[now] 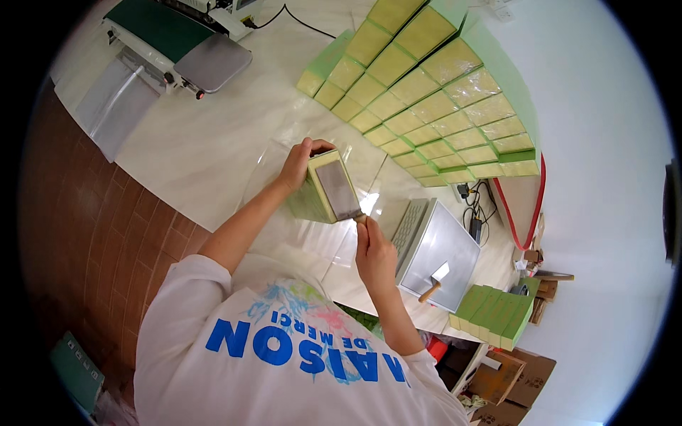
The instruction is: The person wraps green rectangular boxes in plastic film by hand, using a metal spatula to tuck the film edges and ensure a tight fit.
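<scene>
A green and cream box [314, 198] is tilted above the table, with a greyish-brown panel on the face towards me. My left hand [303, 164] holds its upper left side, thumb at the top edge. At the box's lower right corner, my right hand [374, 250] grips the short handle of a small tool; the tool's working end meets the panel's bottom edge and is too small to make out. Clear plastic film [319, 246] lies on the table beneath and around the box.
Stacked green and cream boxes [415, 96] rise at the back right. A silver bench scale [442, 250] carries a wooden-handled scraper [438, 276]. More green boxes [495, 314] stand at lower right, and a machine with a green belt [160, 26] is at upper left.
</scene>
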The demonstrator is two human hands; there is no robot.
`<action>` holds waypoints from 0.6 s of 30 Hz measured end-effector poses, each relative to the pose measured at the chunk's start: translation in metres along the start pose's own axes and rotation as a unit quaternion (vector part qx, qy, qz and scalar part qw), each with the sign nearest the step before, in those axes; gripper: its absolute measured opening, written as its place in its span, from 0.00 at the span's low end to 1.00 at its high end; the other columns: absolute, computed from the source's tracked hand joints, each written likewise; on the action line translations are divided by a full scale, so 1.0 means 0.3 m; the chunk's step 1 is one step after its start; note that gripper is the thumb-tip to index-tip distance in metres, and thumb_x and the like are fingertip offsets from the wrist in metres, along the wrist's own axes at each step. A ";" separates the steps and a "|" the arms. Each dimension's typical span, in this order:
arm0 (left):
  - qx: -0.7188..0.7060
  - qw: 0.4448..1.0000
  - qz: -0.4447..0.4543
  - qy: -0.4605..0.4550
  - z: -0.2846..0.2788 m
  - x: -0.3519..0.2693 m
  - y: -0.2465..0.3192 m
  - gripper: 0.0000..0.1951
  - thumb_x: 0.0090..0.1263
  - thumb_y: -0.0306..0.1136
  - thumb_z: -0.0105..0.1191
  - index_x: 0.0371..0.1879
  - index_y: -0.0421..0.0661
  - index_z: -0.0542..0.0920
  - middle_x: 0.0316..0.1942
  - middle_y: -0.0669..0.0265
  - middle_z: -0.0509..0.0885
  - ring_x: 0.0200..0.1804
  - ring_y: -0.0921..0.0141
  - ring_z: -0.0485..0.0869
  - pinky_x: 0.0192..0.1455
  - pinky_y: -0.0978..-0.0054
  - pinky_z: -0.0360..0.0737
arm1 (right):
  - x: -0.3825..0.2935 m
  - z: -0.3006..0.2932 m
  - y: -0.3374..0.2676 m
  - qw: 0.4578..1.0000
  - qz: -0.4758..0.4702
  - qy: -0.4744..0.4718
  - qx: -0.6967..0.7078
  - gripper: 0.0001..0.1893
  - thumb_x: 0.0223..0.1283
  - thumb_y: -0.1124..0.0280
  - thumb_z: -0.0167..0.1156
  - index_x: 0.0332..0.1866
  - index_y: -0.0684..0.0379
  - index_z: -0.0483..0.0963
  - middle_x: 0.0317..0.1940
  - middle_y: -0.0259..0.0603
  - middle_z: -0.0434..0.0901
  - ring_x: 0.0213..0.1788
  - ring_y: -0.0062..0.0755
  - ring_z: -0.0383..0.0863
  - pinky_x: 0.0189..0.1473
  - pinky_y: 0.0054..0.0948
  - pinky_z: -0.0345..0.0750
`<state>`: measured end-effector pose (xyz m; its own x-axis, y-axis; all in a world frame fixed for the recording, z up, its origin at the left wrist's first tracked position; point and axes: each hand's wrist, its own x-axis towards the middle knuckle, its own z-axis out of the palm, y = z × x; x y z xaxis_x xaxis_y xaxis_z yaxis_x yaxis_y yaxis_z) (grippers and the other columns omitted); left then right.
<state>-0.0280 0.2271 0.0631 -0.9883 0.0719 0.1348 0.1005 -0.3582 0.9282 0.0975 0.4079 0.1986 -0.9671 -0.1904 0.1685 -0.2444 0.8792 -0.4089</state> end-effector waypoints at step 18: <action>-0.032 0.999 0.021 0.032 0.000 0.002 -0.055 0.42 0.75 0.63 0.21 0.42 0.35 0.83 0.36 0.62 0.86 0.40 0.70 0.82 0.48 0.74 0.77 | 0.026 0.019 0.000 1.000 -0.013 0.002 0.000 0.06 0.67 0.69 0.56 0.43 0.58 0.74 0.26 0.43 0.81 0.25 0.46 0.81 0.24 0.39 0.76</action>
<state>-0.0303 0.2330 0.0478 -0.9889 -0.0033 0.1485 0.1362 -0.4188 0.8978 0.0894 0.4041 0.1949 -0.9601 -0.2114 0.1833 -0.2696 0.8738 -0.4047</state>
